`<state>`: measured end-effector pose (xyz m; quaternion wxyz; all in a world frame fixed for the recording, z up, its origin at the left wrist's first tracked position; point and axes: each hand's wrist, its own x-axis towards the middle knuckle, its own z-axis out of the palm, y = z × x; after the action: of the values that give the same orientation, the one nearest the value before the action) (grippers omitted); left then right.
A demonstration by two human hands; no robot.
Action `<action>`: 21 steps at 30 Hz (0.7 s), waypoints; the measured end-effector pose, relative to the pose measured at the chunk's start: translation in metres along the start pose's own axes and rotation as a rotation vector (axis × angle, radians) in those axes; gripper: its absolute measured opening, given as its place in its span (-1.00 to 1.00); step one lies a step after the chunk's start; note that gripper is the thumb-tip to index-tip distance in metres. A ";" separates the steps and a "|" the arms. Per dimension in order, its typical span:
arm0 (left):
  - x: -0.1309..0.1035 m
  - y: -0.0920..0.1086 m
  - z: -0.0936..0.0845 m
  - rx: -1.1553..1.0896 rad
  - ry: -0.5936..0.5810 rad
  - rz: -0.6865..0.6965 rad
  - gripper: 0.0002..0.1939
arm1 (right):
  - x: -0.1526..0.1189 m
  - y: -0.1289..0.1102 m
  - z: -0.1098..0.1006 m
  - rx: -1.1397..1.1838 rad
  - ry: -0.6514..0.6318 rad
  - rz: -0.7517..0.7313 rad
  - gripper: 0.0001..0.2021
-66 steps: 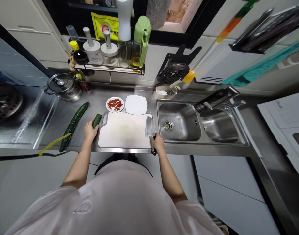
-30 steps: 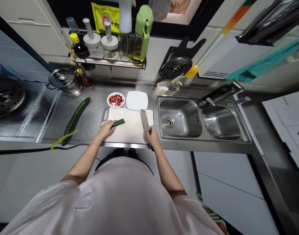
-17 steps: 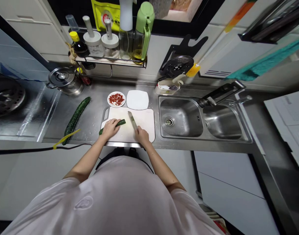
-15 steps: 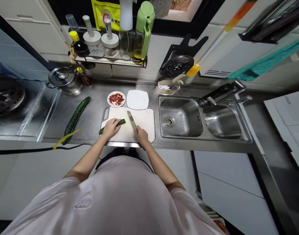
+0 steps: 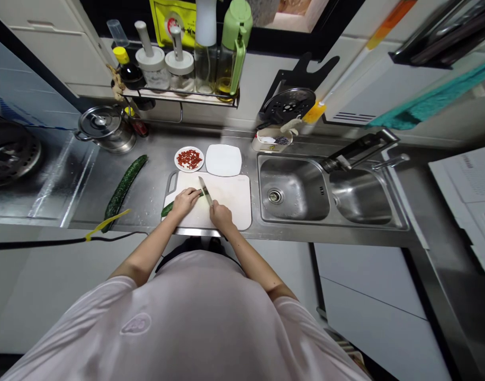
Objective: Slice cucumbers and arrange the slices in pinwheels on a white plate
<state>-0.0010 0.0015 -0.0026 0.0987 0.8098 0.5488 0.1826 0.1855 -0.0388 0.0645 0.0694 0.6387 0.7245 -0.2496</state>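
A piece of green cucumber (image 5: 167, 209) lies slantwise on the white cutting board (image 5: 238, 206). My left hand (image 5: 185, 202) is closed over its middle, pressing it to the board, so much of it is hidden. My right hand (image 5: 221, 216) grips the handle of a kitchen knife (image 5: 205, 189). The blade points up and left, close against the cucumber's right end beside my left fingertips. Whether its edge has entered the cucumber I cannot tell. Behind the board are a plate of chopped red pieces (image 5: 189, 159) and a bare white plate (image 5: 223, 160).
A whole cucumber (image 5: 124, 193) lies on the steel counter to the left, a lidded pot (image 5: 105, 129) behind it. A double sink (image 5: 294, 188) is at right. Above hangs a shelf of jars and bottles (image 5: 179, 97). A black cable (image 5: 60, 243) crosses at lower left.
The knife and my right hand have moved left to the cucumber's end. My left hand has shifted slightly right and up along the cucumber, covering more of it.
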 end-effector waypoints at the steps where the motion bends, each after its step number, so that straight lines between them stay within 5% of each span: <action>1: 0.000 -0.001 0.000 -0.004 0.002 0.002 -0.66 | 0.000 -0.001 0.000 -0.004 0.001 -0.003 -0.71; 21: -0.002 0.001 0.002 -0.031 0.004 0.040 -0.65 | 0.002 -0.005 0.003 -0.021 0.015 -0.010 -0.73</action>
<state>0.0000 -0.0010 -0.0045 0.1064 0.8186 0.5297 0.1949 0.1795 -0.0383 0.0621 0.0693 0.6361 0.7309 -0.2374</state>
